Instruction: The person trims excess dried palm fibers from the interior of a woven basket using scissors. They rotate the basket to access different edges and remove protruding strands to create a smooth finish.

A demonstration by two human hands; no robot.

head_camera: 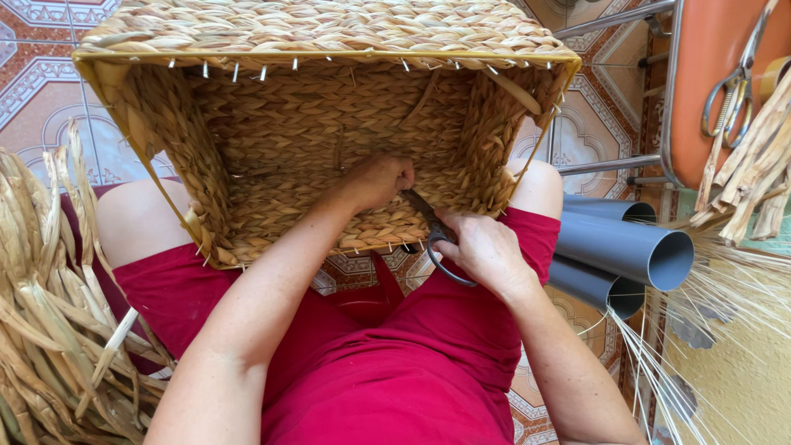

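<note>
Right grip (486, 247) closed on scissors (435, 235); left grip (381, 180) pinches basket (329, 140) weave.

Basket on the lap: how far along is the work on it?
Done: the basket walls and base look fully woven. In hand: the left hand pinches something inside it, and the right hand works scissors there. Left: pale stub ends under the rim remain uncut. What is being cut is hidden.

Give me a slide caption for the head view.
Left hand inside tan woven basket, right hand working dark metal scissors.
</note>
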